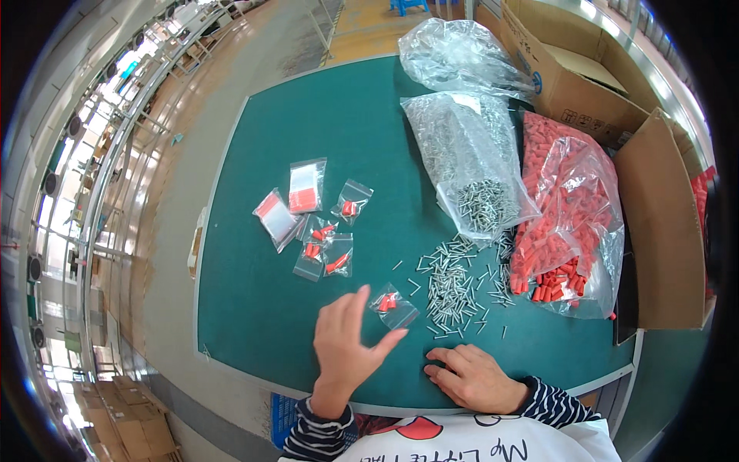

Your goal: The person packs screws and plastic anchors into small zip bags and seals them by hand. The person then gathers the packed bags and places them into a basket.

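My left hand (344, 336) is open over the green table, thumb and fingers spread. Between its fingertips and thumb tip lies a small clear zip bag (395, 306) with red plastic sleeves inside. Near the table's front edge rests my right hand (477, 377), its fingers curled; whether they hold anything is hidden. Just beyond it spreads a loose pile of small silver screws (453, 289). Several filled zip bags (337, 255) with red pieces lie farther left, next to two stacks of flat zip bags (307, 185) (277, 219) with red bands.
A large clear bag of screws (481, 173) opens toward the pile. To its right, a bag of red sleeves (568, 208) spills some out. Cardboard boxes (663, 231) line the right edge, and another clear plastic bag (458, 58) sits at the back.
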`<action>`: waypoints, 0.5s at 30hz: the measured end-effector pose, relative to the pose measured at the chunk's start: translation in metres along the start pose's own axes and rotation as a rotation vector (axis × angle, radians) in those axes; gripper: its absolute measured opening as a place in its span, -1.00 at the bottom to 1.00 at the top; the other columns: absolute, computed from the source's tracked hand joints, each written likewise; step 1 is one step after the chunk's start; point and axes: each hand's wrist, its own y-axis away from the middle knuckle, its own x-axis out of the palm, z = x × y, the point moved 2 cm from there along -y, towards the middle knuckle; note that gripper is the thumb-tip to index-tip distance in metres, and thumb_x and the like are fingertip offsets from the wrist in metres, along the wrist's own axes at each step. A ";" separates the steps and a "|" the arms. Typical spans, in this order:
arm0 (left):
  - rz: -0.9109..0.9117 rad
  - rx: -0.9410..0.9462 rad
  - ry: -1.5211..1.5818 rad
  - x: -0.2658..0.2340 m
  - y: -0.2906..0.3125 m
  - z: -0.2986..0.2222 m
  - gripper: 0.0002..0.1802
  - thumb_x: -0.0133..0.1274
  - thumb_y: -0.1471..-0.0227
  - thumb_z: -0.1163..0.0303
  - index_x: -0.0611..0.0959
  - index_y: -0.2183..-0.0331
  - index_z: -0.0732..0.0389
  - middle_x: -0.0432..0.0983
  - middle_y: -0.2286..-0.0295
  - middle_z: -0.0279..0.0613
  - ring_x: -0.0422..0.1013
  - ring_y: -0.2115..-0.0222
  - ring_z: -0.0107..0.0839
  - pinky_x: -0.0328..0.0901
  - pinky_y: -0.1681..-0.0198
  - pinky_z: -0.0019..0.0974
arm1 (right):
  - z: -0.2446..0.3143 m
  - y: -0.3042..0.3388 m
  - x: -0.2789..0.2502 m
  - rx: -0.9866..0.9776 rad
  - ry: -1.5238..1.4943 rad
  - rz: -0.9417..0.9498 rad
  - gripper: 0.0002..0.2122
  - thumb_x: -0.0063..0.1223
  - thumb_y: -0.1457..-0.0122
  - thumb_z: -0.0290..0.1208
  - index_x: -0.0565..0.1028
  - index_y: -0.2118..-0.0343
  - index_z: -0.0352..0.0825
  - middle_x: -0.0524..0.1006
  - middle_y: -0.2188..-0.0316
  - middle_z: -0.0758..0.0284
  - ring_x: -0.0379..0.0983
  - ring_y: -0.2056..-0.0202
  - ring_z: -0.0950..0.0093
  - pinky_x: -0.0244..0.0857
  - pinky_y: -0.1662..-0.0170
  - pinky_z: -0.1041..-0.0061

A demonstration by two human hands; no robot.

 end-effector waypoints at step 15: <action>-0.089 0.000 -0.052 0.003 -0.053 0.056 -0.15 0.38 0.16 0.15 0.41 -0.13 0.21 0.27 -0.12 0.06 0.19 -0.13 0.01 0.10 -0.18 -0.01 | -0.010 0.009 -0.006 -0.007 -0.061 -0.010 -0.78 0.06 -0.06 -0.47 0.52 0.21 -0.35 0.44 0.11 0.26 0.39 0.27 0.39 0.28 0.18 0.43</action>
